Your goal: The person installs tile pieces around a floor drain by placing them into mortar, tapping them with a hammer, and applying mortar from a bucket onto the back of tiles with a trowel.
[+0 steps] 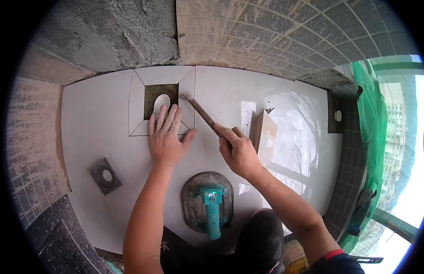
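My left hand [166,139] lies flat with fingers apart on the near side of a frame of mitred white tile strips [187,82]. Its fingertips reach over the square opening in that frame, by the rim of a white pipe [162,102] standing in rough mortar [152,93]. In my closed right hand [239,150] is a brown stick-like tool [202,112], slanting up to the left. Its pale, blunt tip rests on or just above the right strip; I cannot tell which. The tool's other end is hidden in my fist.
A teal-handled tile vibrator [212,212] with a dark base stands before my knees. At left lies a dark square plate [105,176] with a round hole. Tile pieces [266,132] stand to the right. Green netting [369,118] hangs at the right edge; a tiled wall [267,36] rises behind.
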`<state>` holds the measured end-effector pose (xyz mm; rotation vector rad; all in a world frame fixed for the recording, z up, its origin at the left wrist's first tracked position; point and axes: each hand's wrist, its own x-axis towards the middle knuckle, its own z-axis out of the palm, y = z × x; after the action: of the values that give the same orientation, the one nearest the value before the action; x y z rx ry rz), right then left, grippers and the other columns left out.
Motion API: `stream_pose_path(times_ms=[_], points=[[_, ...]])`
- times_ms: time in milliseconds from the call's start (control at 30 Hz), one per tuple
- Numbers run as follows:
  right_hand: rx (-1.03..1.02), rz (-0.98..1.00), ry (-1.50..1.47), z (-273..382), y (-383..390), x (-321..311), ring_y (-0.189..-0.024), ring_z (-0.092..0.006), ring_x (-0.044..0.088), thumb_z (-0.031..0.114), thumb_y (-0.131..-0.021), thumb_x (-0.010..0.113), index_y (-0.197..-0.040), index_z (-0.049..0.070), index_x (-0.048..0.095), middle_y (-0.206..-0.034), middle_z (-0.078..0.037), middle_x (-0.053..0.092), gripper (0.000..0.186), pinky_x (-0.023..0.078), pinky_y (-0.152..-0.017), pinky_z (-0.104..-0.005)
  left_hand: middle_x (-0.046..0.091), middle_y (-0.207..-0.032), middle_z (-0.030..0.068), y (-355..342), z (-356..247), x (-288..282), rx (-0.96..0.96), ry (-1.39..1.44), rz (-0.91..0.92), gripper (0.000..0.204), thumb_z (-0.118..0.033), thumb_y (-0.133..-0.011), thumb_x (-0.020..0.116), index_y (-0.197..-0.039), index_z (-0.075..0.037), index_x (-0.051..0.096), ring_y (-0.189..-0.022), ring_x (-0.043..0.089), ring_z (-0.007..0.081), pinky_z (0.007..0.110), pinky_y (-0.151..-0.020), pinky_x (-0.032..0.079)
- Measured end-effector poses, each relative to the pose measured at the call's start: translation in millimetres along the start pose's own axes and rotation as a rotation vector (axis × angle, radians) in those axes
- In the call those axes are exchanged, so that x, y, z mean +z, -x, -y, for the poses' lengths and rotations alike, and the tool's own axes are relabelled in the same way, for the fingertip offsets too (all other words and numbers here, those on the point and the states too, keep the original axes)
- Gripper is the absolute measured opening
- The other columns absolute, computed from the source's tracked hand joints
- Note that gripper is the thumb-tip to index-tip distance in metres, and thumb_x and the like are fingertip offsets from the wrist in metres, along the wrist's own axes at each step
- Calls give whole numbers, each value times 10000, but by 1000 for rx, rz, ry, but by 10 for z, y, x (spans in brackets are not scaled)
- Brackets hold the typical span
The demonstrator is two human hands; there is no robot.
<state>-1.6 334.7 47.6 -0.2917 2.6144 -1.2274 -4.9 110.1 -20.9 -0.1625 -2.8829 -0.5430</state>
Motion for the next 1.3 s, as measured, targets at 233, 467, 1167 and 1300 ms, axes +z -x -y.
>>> stream_pose_path(times_ms=[233,467,1167,1300], points=[[-1,-7,-6,8,14,-55,-788,-374,636,34,-939,617,-1387,98,612,-919,-192,611,453,535,-745,-448,539,-1524,86,0,-13,-6,-8,12,-9,696,-478,-902,709,-1433,-50,571,-1461,422,319,531,-1213,264],[6,11,15,53,182,-211,-755,-302,597,17,-939,623,-1372,64,625,-891,-158,599,436,511,-726,-392,503,-1551,90,303,-37,-10,17,-9,-6,571,-427,-972,605,-1427,-84,579,-1476,406,282,528,-1224,239],[-11,77,23,-34,136,-139,-778,-329,627,23,-945,623,-1373,90,632,-925,-167,610,433,524,-736,-404,477,-1552,131,316,-180,-82,119,24,107,528,-445,-960,616,-1387,-135,623,-1480,371,340,563,-1212,241],[-30,49,4,-26,86,-88,-767,-337,626,22,-944,619,-1377,82,624,-925,-178,611,437,523,-731,-412,402,-1602,173,260,-215,-115,91,2,140,629,-474,-955,616,-1478,-133,543,-1512,317,358,571,-1223,209]])
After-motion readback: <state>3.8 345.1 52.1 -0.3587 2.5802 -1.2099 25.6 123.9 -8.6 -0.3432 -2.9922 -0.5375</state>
